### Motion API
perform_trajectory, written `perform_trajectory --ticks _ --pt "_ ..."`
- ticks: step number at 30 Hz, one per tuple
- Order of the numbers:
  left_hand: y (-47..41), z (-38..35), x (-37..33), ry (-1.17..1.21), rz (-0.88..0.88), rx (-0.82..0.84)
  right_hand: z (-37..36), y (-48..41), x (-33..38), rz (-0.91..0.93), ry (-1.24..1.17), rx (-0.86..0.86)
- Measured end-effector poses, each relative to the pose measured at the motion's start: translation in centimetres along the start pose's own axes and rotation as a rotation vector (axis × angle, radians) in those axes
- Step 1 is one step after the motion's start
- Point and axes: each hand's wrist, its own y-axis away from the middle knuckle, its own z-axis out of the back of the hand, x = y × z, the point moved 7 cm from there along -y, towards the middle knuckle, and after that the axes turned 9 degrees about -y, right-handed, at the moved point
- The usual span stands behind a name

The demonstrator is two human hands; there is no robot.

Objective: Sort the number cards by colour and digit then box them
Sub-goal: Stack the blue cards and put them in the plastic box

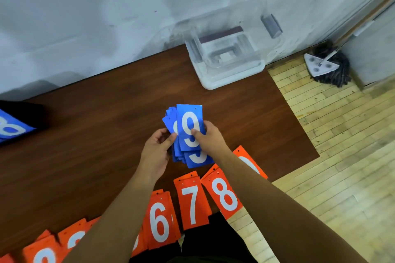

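Orange cards (pixel 193 205) lie in a row along the near edge of my desk (pixel 106 113), with 6, 7 and 8 readable. Just beyond them both hands hold a fanned stack of blue cards (pixel 189 124): my left hand (pixel 157 151) grips its left side, my right hand (pixel 210 137) pinches the top 9. A clear box (pixel 226 57) stands at the far edge by the wall
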Motion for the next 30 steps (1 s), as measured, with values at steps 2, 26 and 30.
perform_trajectory --ticks 2,26,30 --pt "0.3 1.1 -0.2 -0.006 -0.002 0.026 -2.1 0.6 -0.5 -0.065 -0.039 0.084" --pt "2.7 15.5 -6.8 -0.698 -0.341 -0.181 -11.8 1.8 4.1 0.419 0.497 0.269" --pt "1.9 15.7 -6.0 -0.625 -0.334 -0.172 -12.8 1.9 3.7 0.601 0.523 0.110"
